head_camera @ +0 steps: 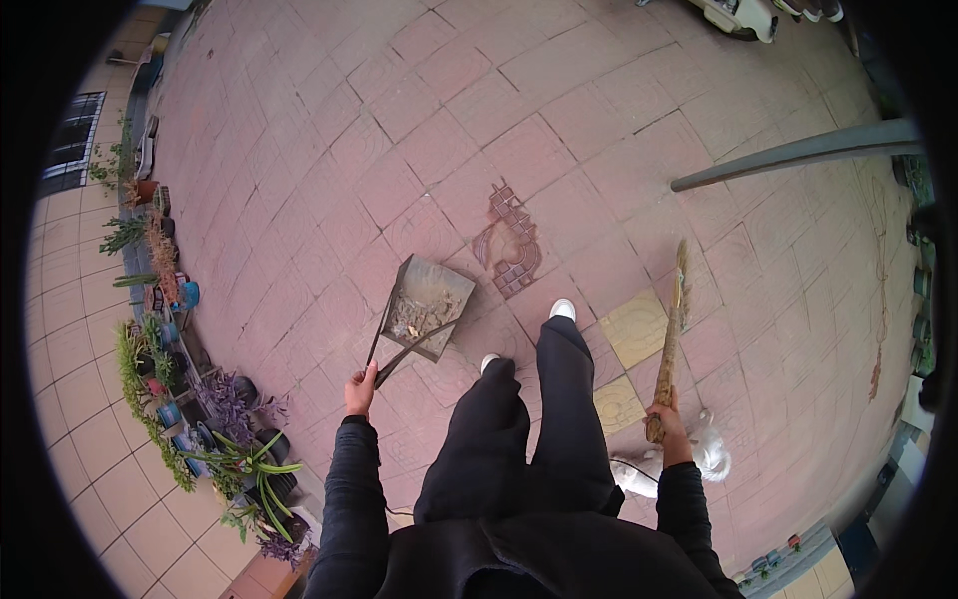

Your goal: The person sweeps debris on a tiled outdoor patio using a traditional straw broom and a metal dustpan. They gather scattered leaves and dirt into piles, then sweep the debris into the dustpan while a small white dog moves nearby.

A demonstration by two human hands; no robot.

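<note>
My left hand (pixel 361 389) grips the dark handle of a metal dustpan (pixel 416 281), which hangs or rests low in front of my left foot; I cannot tell whether it touches the ground. Dry leaves and loose dirt (pixel 430 308) lie inside the pan. In my right hand (pixel 670 423) is the thick end of a straw broom (pixel 668 352), its bristles pointing forward, away from me. Behind that hand a small white furry animal (pixel 709 449) is on the paving, partly hidden by my arm and leg.
Pink paving tiles (pixel 314 195) cover the yard, with two yellow ones by my right foot. Potted plants (pixel 247 457) line the tiled wall at left. A metal pole (pixel 793 157) stands at right. Part of a light-coloured vehicle (pixel 737 16) shows at the top.
</note>
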